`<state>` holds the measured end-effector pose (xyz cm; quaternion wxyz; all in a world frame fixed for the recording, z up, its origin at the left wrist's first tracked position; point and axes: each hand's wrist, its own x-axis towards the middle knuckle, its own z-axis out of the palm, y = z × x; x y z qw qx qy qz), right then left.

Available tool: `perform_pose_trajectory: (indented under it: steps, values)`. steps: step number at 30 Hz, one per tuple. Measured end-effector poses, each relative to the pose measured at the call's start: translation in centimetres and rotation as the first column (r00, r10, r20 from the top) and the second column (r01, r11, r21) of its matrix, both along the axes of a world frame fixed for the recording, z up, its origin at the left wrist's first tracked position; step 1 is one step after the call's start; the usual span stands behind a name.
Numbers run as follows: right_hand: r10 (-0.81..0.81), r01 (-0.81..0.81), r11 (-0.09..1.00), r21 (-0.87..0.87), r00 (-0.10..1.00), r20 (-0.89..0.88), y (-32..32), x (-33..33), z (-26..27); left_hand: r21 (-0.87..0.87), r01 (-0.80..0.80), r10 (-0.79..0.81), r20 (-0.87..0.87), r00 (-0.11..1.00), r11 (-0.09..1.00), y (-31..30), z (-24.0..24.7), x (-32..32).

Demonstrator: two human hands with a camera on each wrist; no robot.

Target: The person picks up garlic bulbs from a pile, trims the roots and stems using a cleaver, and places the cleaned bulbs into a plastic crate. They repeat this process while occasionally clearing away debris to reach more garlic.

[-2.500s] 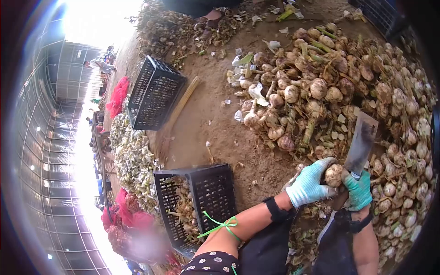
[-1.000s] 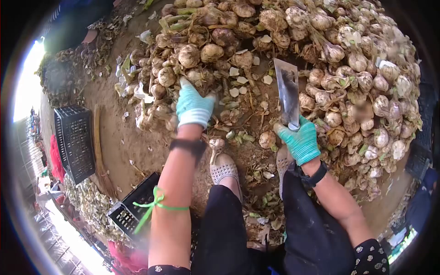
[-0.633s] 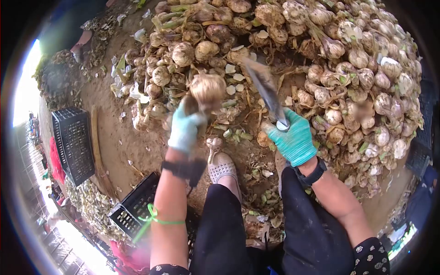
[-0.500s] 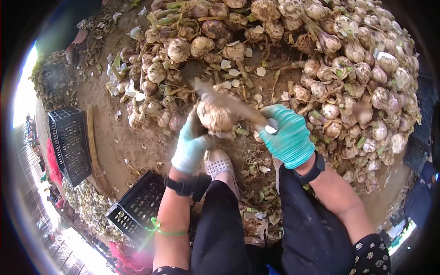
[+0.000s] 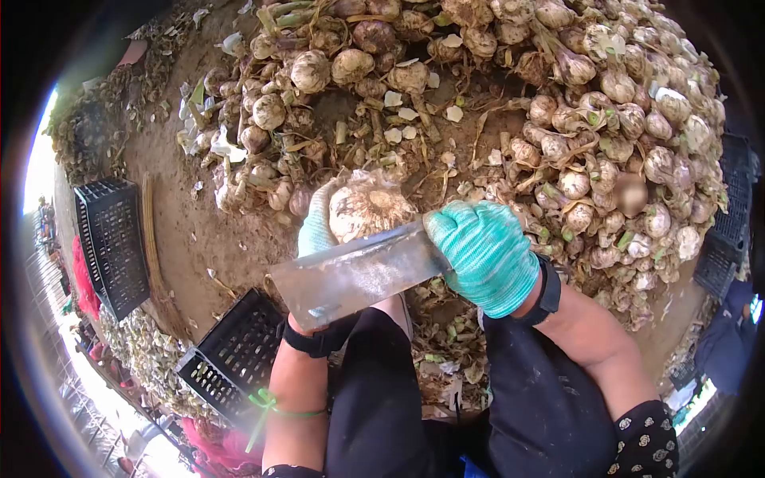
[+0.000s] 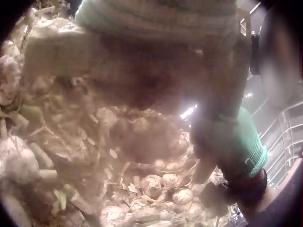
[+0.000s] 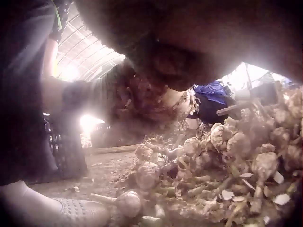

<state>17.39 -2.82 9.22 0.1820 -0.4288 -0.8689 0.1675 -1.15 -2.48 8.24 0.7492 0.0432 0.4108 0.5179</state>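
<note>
In the head view my left hand [image 5: 317,229], in a pale green glove, holds a large garlic bulb [image 5: 370,207] with its root side facing up toward me. My right hand [image 5: 482,255], in a brighter green glove, grips a cleaver by its handle. The wide steel blade of the cleaver [image 5: 358,275] extends left, along the near side of the bulb, and hides part of the left hand. Dim and blurred, the left wrist view has the other green glove [image 6: 253,146] at its right. Dark shapes fill the upper part of the right wrist view.
A big heap of garlic bulbs [image 5: 629,119] curves around the front and right. Cut stem pieces [image 5: 408,131] lie in its hollow. Black crates [image 5: 119,247] and a broom [image 5: 151,239] are at left; a nearer crate [image 5: 239,342] stands beside the left forearm. One shoe [image 7: 83,210] shows below.
The left hand has reached into the heap and brought a garlic bulb back toward the body. The right hand's cleaver has swung from pointing forward to lying leftward across the bulb's near side.
</note>
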Motion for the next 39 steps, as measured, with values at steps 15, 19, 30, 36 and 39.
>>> perform_pose_trajectory:
  steps: [15,19,30,36,39]
  values:
    - [-0.035,0.014,0.991,-0.132,0.987,-0.159,-0.5,0.3,-2.0,0.019,0.260,-0.237,-0.349,0.907,0.965,-1.4,-0.1,-0.7]
    - [-0.026,0.007,0.996,-0.084,0.972,-0.233,-0.6,0.4,-2.4,0.006,0.558,-0.308,-0.828,0.468,0.830,-1.3,-1.0,-1.4]
    - [-0.727,0.335,0.531,-0.778,0.652,-0.215,1.8,2.6,-0.9,0.035,0.396,-0.360,-0.350,0.865,0.917,-0.9,2.4,1.1]
    - [-0.821,-0.373,0.206,-0.905,0.437,-0.367,1.0,0.5,0.0,0.309,0.515,-0.215,-0.654,0.726,0.799,-1.1,1.2,0.5]
    - [-0.862,-0.367,0.166,-0.915,0.397,-0.316,0.8,0.3,-0.9,0.284,0.642,-0.128,-0.846,0.517,0.712,-1.2,0.2,-0.3]
